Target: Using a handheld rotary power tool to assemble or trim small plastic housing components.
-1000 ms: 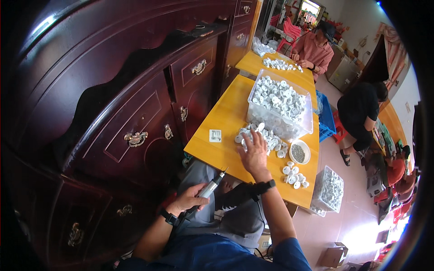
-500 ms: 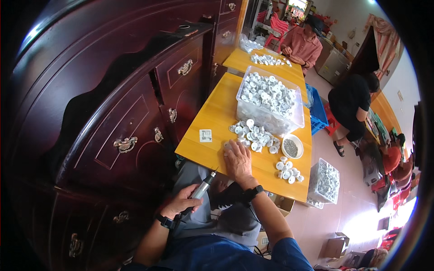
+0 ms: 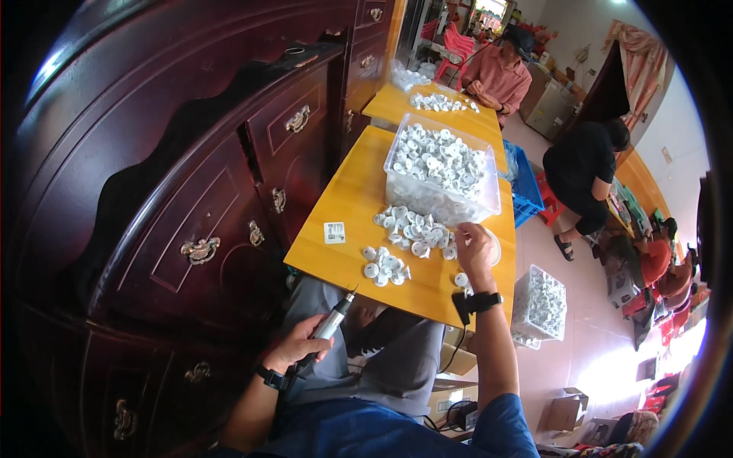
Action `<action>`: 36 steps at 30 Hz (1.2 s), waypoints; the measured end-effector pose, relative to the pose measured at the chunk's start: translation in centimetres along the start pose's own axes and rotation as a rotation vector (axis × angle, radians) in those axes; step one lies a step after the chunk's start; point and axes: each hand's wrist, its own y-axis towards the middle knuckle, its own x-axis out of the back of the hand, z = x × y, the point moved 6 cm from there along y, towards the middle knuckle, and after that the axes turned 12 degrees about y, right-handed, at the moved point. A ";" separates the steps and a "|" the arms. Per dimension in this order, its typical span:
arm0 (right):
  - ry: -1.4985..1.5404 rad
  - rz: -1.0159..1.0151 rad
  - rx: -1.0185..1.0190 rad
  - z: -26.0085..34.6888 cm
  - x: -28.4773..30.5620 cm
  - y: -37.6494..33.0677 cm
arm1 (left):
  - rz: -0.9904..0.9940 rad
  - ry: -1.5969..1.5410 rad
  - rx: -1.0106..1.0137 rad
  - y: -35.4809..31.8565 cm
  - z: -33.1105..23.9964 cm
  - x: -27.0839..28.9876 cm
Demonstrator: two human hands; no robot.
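Observation:
My left hand [image 3: 299,345] is closed around a grey electric screwdriver [image 3: 330,324], its thin bit pointing up near the table's front edge. My right hand [image 3: 476,250] reaches over the white bowl [image 3: 496,249] with its fingers curled together; what they hold, if anything, is hidden. Hand and wrist cover most of that bowl. Left of the hand, a heap of small white round plastic parts [image 3: 416,229] lies before the clear bin. A smaller cluster of the same parts [image 3: 385,267] sits nearer the front edge, and a few more [image 3: 461,279] show beside my right wrist.
A clear plastic bin [image 3: 443,195] full of white parts stands on the yellow table [image 3: 328,202]. Dark wooden drawers [image 3: 221,206] line the left side. A person [image 3: 500,76] works at the far table; another [image 3: 584,175] sits at the right. A second filled bin [image 3: 540,305] is on the floor.
My right hand has moved right, from the table's front edge to the bowl. A cluster of white parts now shows where it was. My left hand still holds the screwdriver.

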 end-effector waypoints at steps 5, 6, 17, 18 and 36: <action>-0.370 0.101 -0.279 -6.1 2.1 1.5 | -0.020 0.004 0.016 -0.4 -0.9 -0.3; -0.429 0.221 -0.395 -7.5 1.8 1.3 | -0.017 0.005 0.013 -0.5 -0.9 -0.3; -0.540 0.337 -0.509 -9.1 1.3 0.8 | -0.066 0.001 0.055 -0.4 -0.7 -0.2; -0.525 0.318 -0.494 -9.2 1.6 0.7 | -0.060 -0.003 0.048 -0.4 -0.6 -0.2; -0.257 0.061 -0.275 -7.3 3.8 0.7 | -0.013 -0.022 0.010 -0.3 0.0 0.0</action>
